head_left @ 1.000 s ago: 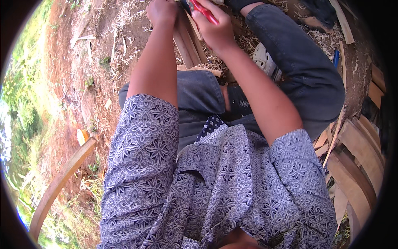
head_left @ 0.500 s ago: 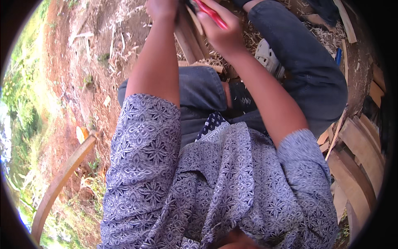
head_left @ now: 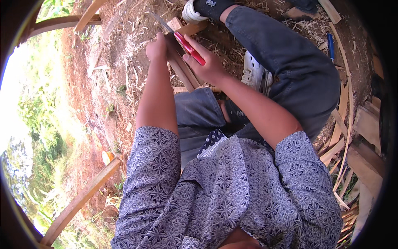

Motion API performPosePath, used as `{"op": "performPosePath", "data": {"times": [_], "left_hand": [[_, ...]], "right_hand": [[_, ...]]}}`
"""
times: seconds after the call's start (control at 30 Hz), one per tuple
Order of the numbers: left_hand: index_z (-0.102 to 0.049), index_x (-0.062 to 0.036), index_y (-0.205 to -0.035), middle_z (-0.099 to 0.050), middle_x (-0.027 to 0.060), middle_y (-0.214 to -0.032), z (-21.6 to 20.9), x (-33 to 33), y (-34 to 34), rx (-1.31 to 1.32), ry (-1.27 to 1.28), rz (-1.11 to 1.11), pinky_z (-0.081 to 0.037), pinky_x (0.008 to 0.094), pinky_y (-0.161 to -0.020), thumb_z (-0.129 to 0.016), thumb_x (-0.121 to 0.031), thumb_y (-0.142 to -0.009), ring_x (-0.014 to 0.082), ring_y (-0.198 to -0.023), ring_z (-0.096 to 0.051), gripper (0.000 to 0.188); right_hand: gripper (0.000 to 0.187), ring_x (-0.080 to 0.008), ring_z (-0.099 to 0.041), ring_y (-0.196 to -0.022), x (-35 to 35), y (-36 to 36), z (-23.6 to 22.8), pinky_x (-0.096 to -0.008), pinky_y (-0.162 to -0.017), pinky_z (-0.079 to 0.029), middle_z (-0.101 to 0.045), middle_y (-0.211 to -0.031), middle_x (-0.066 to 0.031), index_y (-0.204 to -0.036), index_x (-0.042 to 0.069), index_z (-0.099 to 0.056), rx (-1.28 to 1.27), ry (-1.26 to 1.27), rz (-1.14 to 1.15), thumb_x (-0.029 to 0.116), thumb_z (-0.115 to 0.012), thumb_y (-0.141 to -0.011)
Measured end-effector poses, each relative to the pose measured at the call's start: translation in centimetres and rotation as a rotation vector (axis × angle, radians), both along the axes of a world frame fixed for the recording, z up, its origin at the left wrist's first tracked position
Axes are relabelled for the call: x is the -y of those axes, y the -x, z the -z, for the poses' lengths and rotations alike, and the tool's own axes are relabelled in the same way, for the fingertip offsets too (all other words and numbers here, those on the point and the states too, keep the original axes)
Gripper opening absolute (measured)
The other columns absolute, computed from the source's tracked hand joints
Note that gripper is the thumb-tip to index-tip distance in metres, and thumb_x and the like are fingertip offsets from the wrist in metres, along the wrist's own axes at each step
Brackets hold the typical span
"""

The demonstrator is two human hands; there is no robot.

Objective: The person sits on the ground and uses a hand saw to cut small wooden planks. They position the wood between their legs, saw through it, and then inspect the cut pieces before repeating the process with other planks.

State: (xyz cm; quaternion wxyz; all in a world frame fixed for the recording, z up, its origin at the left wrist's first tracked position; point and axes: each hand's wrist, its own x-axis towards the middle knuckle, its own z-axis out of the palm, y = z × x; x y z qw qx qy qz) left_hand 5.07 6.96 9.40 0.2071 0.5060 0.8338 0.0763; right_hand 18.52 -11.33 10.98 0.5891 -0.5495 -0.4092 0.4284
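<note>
Near the top middle, my right hand [head_left: 206, 64] is closed round the red handle of a knife [head_left: 189, 47]. Its narrow grey blade slants up to the far left, past the far end of a strip of wood [head_left: 181, 71]. Beside that strip, my left hand [head_left: 156, 50] is closed at its upper left side, the thumb pointing away from me. The fingers of the left hand are mostly hidden, but they seem to hold the wood. The strip's near end reaches down to my bent leg [head_left: 199, 106].
Wood shavings and slivers cover the brown ground [head_left: 124, 62]. Cut wooden boards [head_left: 367, 162] are piled at the right. A blue-handled object [head_left: 330, 45] lies at the upper right. A curved-looking wooden pole [head_left: 83, 199] stands at the lower left. A pale clog [head_left: 253, 74] is near my right forearm.
Both hands and the knife now appear lower in the picture, with the blade in clear view. The whole scene has shifted as well, with another shoe and wooden posts showing at the top.
</note>
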Motion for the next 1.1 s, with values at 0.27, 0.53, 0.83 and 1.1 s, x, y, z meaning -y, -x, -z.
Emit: {"op": "performPosePath", "data": {"times": [0.27,0.53,0.83,1.1], "left_hand": [[-0.074,-0.0004,-0.09,-0.074,0.0229,-0.093,-5.0,1.5,-1.9,0.052,-0.486,0.395,-0.054,0.0475,-0.09,-0.071,-0.041,-0.085,0.0392,-0.093,-0.071,0.041],[-0.068,-0.0028,-0.093,-0.071,0.0159,-0.096,-2.9,4.4,-1.6,0.151,-0.709,0.754,-0.054,0.0468,-0.084,-0.078,-0.03,-0.085,0.0381,-0.092,-0.068,0.03],[-0.067,-0.0013,-0.123,-0.069,0.0117,-0.103,-2.5,5.4,-0.5,0.872,-0.51,0.209,-0.051,0.0349,-0.082,-0.041,-0.061,-0.104,0.0225,-0.093,-0.065,0.068],[-0.066,-0.0023,-0.131,-0.065,0.0202,-0.128,-4.6,4.9,-1.9,0.532,-0.256,0.297,-0.042,0.0364,-0.104,-0.026,-0.074,-0.103,0.0251,-0.118,-0.061,0.087]], "right_hand": [[0.062,-0.0144,-0.068,-0.093,-0.1,-2.2,-4.0,-0.0309,-0.085,-0.054,-0.071,-0.118,-0.0107,-0.157,0.014,-0.044,-0.28,0.013,-0.015,0.027,-0.068,-0.101],[0.058,-0.0055,-0.059,-0.07,3.4,-4.3,-4.7,-0.0251,-0.066,-0.052,-0.068,-0.099,-0.0011,-0.156,0.019,-0.046,-0.375,0.155,0.032,0.024,-0.066,-0.102],[0.057,-0.0054,-0.057,-0.068,4.2,-6.0,-4.6,-0.0255,-0.066,-0.053,-0.063,-0.092,-0.0009,-0.156,0.023,-0.047,-0.534,0.23,-0.011,0.023,-0.066,-0.102],[0.059,-0.0056,-0.057,-0.071,4.3,-6.0,-4.5,-0.0258,-0.07,-0.054,-0.064,-0.095,-0.0003,-0.157,0.022,-0.045,-0.55,0.211,-0.013,0.023,-0.065,-0.102]]}}
